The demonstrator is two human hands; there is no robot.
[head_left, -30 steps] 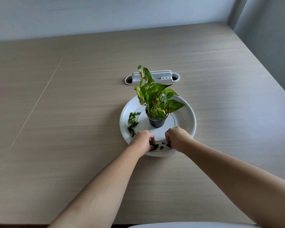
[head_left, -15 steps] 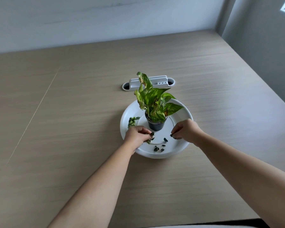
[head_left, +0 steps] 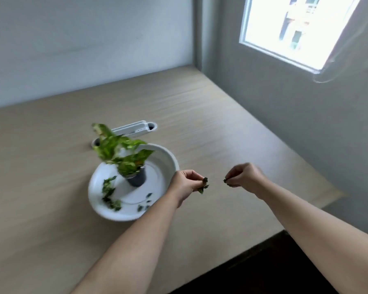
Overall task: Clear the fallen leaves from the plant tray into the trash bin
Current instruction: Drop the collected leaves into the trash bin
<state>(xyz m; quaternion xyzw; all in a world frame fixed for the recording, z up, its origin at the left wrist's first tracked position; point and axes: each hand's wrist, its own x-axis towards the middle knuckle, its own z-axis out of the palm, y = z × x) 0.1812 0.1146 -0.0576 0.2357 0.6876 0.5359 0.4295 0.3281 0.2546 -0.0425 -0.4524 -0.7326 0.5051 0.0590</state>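
Observation:
A round white plant tray (head_left: 168,160) sits on the wooden table with a small dark pot (head_left: 137,179) holding a green plant (head_left: 119,149) in its middle. Fallen leaves (head_left: 109,194) lie on the tray's left side, and a few small bits (head_left: 145,203) near its front. My left hand (head_left: 186,184) is just right of the tray, above the table, pinching small leaf pieces (head_left: 204,185). My right hand (head_left: 245,177) is further right, pinching a small leaf piece (head_left: 225,180). No trash bin is in view.
A white cable-port cover (head_left: 134,128) is set in the table behind the tray. The table's right edge (head_left: 306,213) meets a grey wall with a bright window (head_left: 295,28). Dark floor (head_left: 274,268) shows below the front right corner.
Both hands have lifted off the tray and moved right with leaf pieces pinched in them. The view has swung right and up, blurring the plant.

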